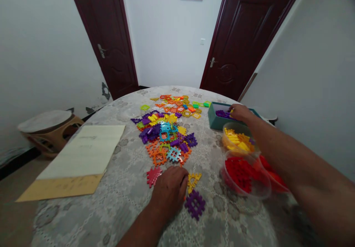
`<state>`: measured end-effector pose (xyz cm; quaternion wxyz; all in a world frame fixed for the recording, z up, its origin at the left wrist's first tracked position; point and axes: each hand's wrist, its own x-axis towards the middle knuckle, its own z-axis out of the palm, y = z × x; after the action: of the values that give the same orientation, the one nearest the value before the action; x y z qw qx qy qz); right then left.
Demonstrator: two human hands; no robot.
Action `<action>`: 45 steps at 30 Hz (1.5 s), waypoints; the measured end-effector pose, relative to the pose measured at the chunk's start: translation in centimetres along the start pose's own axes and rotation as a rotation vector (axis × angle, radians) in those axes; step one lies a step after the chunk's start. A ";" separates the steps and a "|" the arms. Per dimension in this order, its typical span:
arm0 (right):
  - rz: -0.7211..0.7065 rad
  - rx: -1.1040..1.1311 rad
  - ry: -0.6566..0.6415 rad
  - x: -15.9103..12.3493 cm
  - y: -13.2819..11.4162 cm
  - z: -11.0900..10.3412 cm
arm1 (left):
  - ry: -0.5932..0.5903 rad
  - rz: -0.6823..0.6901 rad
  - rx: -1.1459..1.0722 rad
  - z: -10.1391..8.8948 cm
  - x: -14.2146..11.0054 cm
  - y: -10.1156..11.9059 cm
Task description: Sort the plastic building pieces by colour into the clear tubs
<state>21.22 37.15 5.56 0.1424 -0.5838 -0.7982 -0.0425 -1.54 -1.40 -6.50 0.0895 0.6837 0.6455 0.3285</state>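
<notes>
On the surface, the teal box is overhung by the right hand; a yellow piece is seen at its fingertips, though a grip cannot be confirmed, and the box's rim is best cleared from above. The left hand is curled, any grip hidden, between a red square tile and a yellow triangle, best lifted by their edges.

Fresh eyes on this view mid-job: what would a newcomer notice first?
Probably the many-coloured heap of plastic pieces down the middle of the table, with the left hand on its near side. Next, the bright red pieces and yellow pieces in round tubs at right. Beyond them, the right hand is at a teal box.
</notes>
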 end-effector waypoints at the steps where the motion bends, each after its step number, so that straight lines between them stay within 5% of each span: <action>1: 0.002 -0.021 -0.026 -0.4 0.2 -0.7 | -0.004 -0.001 0.004 0.0 0.0 0.0; 6: -0.008 -0.127 -0.177 -3.1 0.3 -3.6 | -0.038 -0.017 0.036 0.1 0.4 -0.1; 11: -0.033 -0.196 -0.280 -7.9 -0.9 -4.4 | 0.004 -0.020 0.004 -0.3 0.4 0.3; 14: -0.019 -0.195 -0.232 -10.9 -2.0 -4.7 | 0.008 0.073 -0.009 -0.9 -0.1 0.6; 17: -0.033 -0.171 -0.175 -13.5 -3.7 -5.2 | -0.147 0.202 0.038 -1.5 -0.9 1.1; 20: -0.150 -0.075 -0.125 -16.2 -6.2 -5.8 | -0.242 0.248 0.101 -1.9 -1.4 1.7; 24: -0.363 0.211 0.039 -21.8 -10.1 -5.6 | -0.230 0.257 0.132 -2.2 -1.6 2.2; 28: -0.455 0.478 0.102 -28.5 -13.0 -4.2 | -0.248 0.312 0.142 -1.8 -1.7 2.4; 33: -0.399 0.686 0.142 -34.2 -14.5 -0.4 | -0.232 0.264 0.126 0.1 -1.4 2.5; 40: -0.365 0.621 0.251 -36.3 -14.4 6.0 | -0.091 0.162 0.249 0.2 -0.6 1.0; 45: -0.419 0.513 0.221 -36.4 -14.2 7.5 | -0.017 0.117 0.311 -0.9 -0.1 0.6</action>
<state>16.63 0.99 -10.31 0.3583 -0.3444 -0.8651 0.0681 -1.55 -1.88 -5.47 -0.0311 0.7284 0.6469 0.2236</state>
